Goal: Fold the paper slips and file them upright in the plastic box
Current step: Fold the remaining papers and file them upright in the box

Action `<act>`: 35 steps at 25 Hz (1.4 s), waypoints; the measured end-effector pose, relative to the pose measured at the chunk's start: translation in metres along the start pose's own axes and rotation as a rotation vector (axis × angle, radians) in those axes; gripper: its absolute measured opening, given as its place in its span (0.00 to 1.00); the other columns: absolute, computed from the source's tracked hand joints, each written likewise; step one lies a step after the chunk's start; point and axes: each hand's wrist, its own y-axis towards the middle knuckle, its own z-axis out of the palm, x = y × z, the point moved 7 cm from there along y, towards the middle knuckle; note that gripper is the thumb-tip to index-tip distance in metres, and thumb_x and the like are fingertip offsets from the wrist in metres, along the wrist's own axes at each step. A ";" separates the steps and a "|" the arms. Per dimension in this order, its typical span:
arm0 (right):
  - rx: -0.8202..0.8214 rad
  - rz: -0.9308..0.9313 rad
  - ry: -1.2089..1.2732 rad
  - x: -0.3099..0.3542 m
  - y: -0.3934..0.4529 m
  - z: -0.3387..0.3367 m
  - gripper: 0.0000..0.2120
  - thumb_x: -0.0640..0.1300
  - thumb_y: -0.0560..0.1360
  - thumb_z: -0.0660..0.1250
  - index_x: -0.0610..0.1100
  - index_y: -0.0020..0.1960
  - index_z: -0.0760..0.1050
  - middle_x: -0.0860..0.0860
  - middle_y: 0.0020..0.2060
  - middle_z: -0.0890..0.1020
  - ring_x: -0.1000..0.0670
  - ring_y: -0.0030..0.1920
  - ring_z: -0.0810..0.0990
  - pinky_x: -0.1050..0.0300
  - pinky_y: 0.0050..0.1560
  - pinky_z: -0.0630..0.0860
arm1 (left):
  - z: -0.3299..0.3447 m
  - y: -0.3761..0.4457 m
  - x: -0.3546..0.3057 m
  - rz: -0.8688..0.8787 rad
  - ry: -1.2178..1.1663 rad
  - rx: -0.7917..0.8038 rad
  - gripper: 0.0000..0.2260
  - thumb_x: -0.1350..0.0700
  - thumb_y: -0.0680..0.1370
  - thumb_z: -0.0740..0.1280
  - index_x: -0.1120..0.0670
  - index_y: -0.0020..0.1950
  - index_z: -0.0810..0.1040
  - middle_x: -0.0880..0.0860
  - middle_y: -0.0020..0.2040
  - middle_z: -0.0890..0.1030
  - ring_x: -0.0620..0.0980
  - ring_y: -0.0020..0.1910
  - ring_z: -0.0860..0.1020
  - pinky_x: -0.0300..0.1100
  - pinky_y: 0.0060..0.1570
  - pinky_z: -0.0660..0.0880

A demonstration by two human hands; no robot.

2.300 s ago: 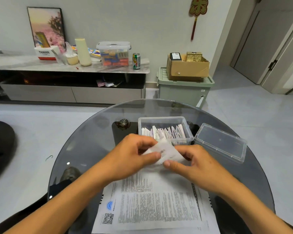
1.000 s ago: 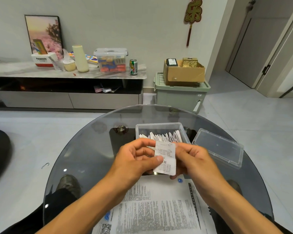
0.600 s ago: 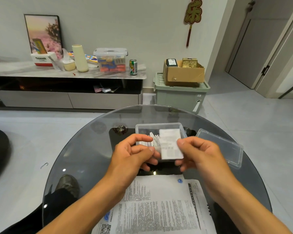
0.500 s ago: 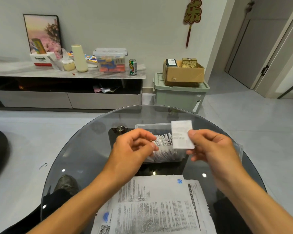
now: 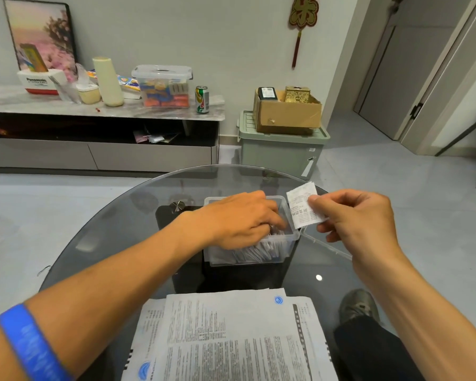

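While my left hand (image 5: 239, 218) reaches down into the plastic box (image 5: 249, 253), fingers curled in among the filed slips (image 5: 261, 250), my right hand (image 5: 355, 215) holds a folded slip (image 5: 302, 207) up w/ thumb and forefinger pinched on its right edge. That slip sits just at 3 o'clock of the box's far right corner, above the rim, tilted a bit, printed side toward me, not in the box yet. Can't tell whether my left fingers actually grip any slips or only press them aside; the knuckles hide the tips. Filed slips show through the clear front wall, standing packed and leaning, mostly on the right half of the box. Box sits approx. at the centre of the round glass table (image 5: 116, 229). Its clear lid (image 5: 327, 246) lies flat on the glass at 3 o'clock of the box, mostly hidden behind my right hand. At 6 o'clock of the box, near me, lies a stack of printed sheets (image 5: 231, 339), apart from the box. Blue wristband (image 5: 30, 345) is on my left forearm. Through the glass at 5 o'clock I see my shoe (image 5: 357, 303) on the floor.
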 end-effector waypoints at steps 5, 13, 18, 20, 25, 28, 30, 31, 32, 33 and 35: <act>-0.024 -0.190 -0.325 0.015 0.003 0.012 0.10 0.45 0.69 0.76 0.44 0.31 0.79 0.49 0.26 0.82 0.45 0.30 0.82 0.49 0.35 0.80 | 0.004 0.001 0.003 -0.011 0.005 0.033 0.16 0.54 0.83 0.54 0.48 0.61 0.80 0.45 0.62 0.74 0.44 0.55 0.67 0.43 0.58 0.69; -0.039 -0.309 -0.591 0.030 0.007 0.027 0.10 0.45 0.70 0.73 0.46 0.32 0.78 0.54 0.30 0.80 0.48 0.36 0.79 0.56 0.37 0.73 | 0.005 0.001 0.005 -0.069 -0.102 0.107 0.18 0.55 0.83 0.53 0.48 0.71 0.74 0.48 0.60 0.78 0.47 0.53 0.68 0.48 0.59 0.70; -0.026 -0.271 -0.574 0.019 0.006 0.025 0.11 0.46 0.70 0.74 0.46 0.31 0.77 0.53 0.28 0.80 0.49 0.34 0.80 0.57 0.35 0.73 | 0.004 0.006 0.001 -0.065 -0.143 0.138 0.17 0.58 0.82 0.55 0.50 0.65 0.79 0.48 0.64 0.77 0.44 0.53 0.69 0.42 0.61 0.67; -0.023 -0.236 -0.504 0.016 0.009 0.024 0.10 0.45 0.69 0.74 0.45 0.31 0.77 0.52 0.26 0.80 0.48 0.32 0.81 0.55 0.36 0.76 | 0.003 0.009 0.005 -0.170 -0.297 0.071 0.15 0.59 0.79 0.59 0.50 0.60 0.82 0.48 0.57 0.82 0.45 0.50 0.76 0.47 0.58 0.74; -0.003 0.005 -0.194 -0.006 0.016 0.014 0.09 0.42 0.71 0.74 0.41 0.35 0.78 0.45 0.30 0.84 0.47 0.27 0.80 0.55 0.30 0.75 | 0.002 0.013 0.007 -0.321 -0.354 -0.057 0.15 0.61 0.75 0.63 0.49 0.56 0.84 0.51 0.46 0.84 0.52 0.46 0.80 0.47 0.49 0.78; 0.010 0.116 -0.042 -0.015 0.017 0.010 0.08 0.40 0.73 0.73 0.39 0.37 0.78 0.40 0.35 0.84 0.48 0.26 0.77 0.57 0.28 0.73 | 0.009 0.013 0.014 -0.398 -0.398 -0.038 0.12 0.58 0.77 0.65 0.51 0.58 0.82 0.50 0.48 0.84 0.53 0.48 0.81 0.51 0.52 0.79; 0.023 0.139 -0.015 -0.017 0.016 0.011 0.08 0.40 0.73 0.73 0.39 0.38 0.78 0.39 0.36 0.84 0.48 0.27 0.77 0.57 0.28 0.73 | 0.010 0.015 0.013 -0.434 -0.407 0.006 0.10 0.58 0.78 0.65 0.52 0.56 0.83 0.50 0.48 0.84 0.53 0.48 0.80 0.49 0.49 0.79; 0.027 0.142 -0.013 -0.017 0.015 0.012 0.07 0.40 0.73 0.73 0.38 0.39 0.78 0.38 0.37 0.84 0.48 0.27 0.77 0.57 0.28 0.73 | 0.011 0.017 0.011 -0.443 -0.408 0.027 0.10 0.58 0.78 0.64 0.52 0.55 0.84 0.49 0.48 0.83 0.52 0.47 0.79 0.45 0.46 0.77; 0.030 0.143 -0.011 -0.018 0.014 0.012 0.07 0.40 0.73 0.73 0.38 0.39 0.78 0.38 0.38 0.84 0.48 0.27 0.77 0.57 0.28 0.73 | 0.011 0.018 0.010 -0.448 -0.406 0.040 0.10 0.57 0.79 0.64 0.51 0.55 0.85 0.49 0.47 0.83 0.51 0.45 0.79 0.42 0.42 0.75; 0.032 0.143 -0.009 -0.018 0.014 0.012 0.07 0.40 0.73 0.73 0.37 0.40 0.78 0.37 0.38 0.84 0.48 0.27 0.77 0.57 0.28 0.73 | 0.010 0.019 0.008 -0.456 -0.401 0.049 0.10 0.55 0.80 0.65 0.51 0.54 0.85 0.50 0.46 0.83 0.51 0.43 0.77 0.41 0.39 0.73; 0.033 0.147 -0.003 -0.019 0.015 0.012 0.08 0.40 0.73 0.73 0.35 0.42 0.78 0.37 0.39 0.85 0.48 0.27 0.77 0.57 0.28 0.74 | 0.011 0.021 0.007 -0.489 -0.416 0.060 0.10 0.50 0.79 0.67 0.51 0.55 0.86 0.51 0.47 0.84 0.51 0.44 0.79 0.42 0.40 0.74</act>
